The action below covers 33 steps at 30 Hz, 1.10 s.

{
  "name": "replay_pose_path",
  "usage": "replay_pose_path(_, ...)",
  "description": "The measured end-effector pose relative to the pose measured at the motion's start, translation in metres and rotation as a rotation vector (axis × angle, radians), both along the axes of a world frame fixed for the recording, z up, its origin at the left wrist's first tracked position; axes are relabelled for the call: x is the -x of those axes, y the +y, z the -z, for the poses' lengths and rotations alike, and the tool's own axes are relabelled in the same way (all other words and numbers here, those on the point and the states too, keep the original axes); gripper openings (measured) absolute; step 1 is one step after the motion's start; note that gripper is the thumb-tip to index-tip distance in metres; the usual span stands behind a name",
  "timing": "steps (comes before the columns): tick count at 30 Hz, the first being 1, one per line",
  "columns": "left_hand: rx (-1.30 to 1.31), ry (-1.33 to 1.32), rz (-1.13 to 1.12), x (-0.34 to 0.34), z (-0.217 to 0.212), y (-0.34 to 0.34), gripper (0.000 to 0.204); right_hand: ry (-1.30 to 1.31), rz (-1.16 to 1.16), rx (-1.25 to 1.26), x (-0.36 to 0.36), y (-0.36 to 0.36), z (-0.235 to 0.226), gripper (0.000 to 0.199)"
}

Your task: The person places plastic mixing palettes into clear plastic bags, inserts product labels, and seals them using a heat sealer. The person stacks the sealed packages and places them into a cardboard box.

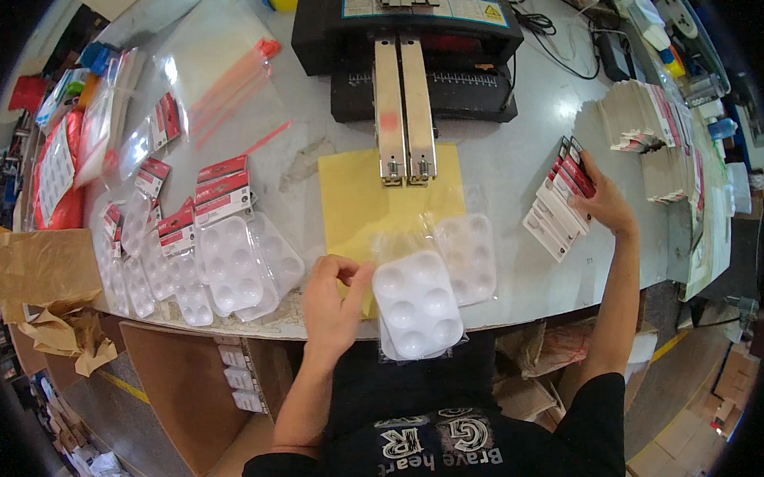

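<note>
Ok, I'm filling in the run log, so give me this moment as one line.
left hand: pinches bagged white palette tray | right hand: on fanned header cards | yellow sheet under sealer arm

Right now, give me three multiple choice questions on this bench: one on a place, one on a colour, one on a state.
1. Where is the right hand?
A. on the fanned header cards
B. on the black machine
C. under the table

2. What colour is the sheet under the machine's metal arms?
A. blue
B. yellow
C. green

3. How is the white palette tray by the left hand?
A. broken in half
B. filled with paint
C. in a clear bag, wells empty

Answers: 1 A, the fingers rest on the cards; 2 B, it is plainly yellow; 3 C, film wraps it and the wells are bare.
</note>
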<state>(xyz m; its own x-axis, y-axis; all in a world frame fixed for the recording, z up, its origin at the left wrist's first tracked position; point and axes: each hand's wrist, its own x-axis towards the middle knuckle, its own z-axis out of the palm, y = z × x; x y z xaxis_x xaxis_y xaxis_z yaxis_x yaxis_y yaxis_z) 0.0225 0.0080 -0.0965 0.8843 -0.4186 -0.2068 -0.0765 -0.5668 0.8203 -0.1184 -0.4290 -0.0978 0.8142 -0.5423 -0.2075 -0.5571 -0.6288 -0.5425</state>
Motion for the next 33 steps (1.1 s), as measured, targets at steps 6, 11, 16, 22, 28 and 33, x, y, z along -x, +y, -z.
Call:
replay_pose_path(6, 0.407, 0.148, -0.177, 0.012, -0.008, -0.024, 0.014, -0.010, 0.108, 0.140, 0.000, 0.011, -0.004, 0.106)
replay_pose_path(11, 0.775, 0.429, -0.108, 0.022, -0.025, -0.018, 0.009, 0.038, 0.110, 0.252, -0.001, 0.017, -0.002, 0.104)
replay_pose_path(16, 0.729, 0.434, -0.092, 0.022, -0.044, -0.016, 0.009, 0.087, 0.096, 0.276, -0.003, 0.008, -0.006, 0.112)
replay_pose_path(22, 0.648, 0.444, -0.052, 0.026, -0.060, -0.029, 0.020, -0.021, 0.162, 0.280, 0.000, 0.031, -0.010, 0.094)
replay_pose_path(28, 0.599, 0.514, -0.026, 0.029, -0.069, -0.031, 0.023, -0.340, 0.189, 0.379, -0.020, 0.125, -0.068, 0.064)
replay_pose_path(33, 0.570, 0.461, 0.125, 0.031, -0.077, -0.026, 0.021, -0.465, -0.445, 0.282, -0.051, 0.205, -0.099, 0.051)
